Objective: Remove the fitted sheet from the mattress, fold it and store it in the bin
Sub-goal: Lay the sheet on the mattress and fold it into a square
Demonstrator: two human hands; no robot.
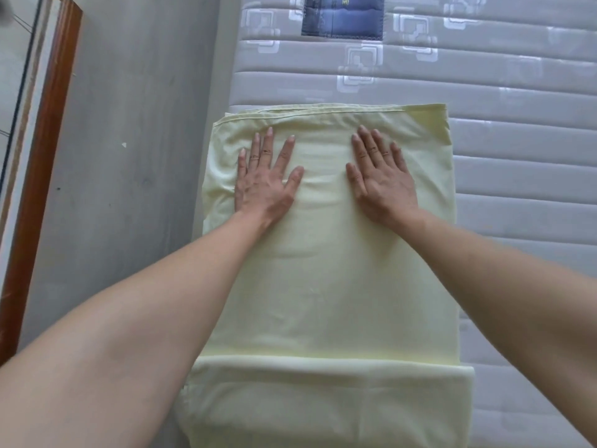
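The pale yellow fitted sheet (329,273) lies folded into a long rectangle on the bare quilted grey mattress (517,150), along its left edge. A lower layer sticks out wider at the near end. My left hand (266,179) presses flat on the sheet's far left part, fingers spread and straight. My right hand (381,176) presses flat on the far right part, fingers straight. Both hands sit a little short of the sheet's far hemmed edge. No bin is in view.
A grey floor (129,156) runs along the left of the mattress. A brown wooden door frame (42,150) stands at the far left. A dark blue label (342,14) is stitched onto the mattress at the top.
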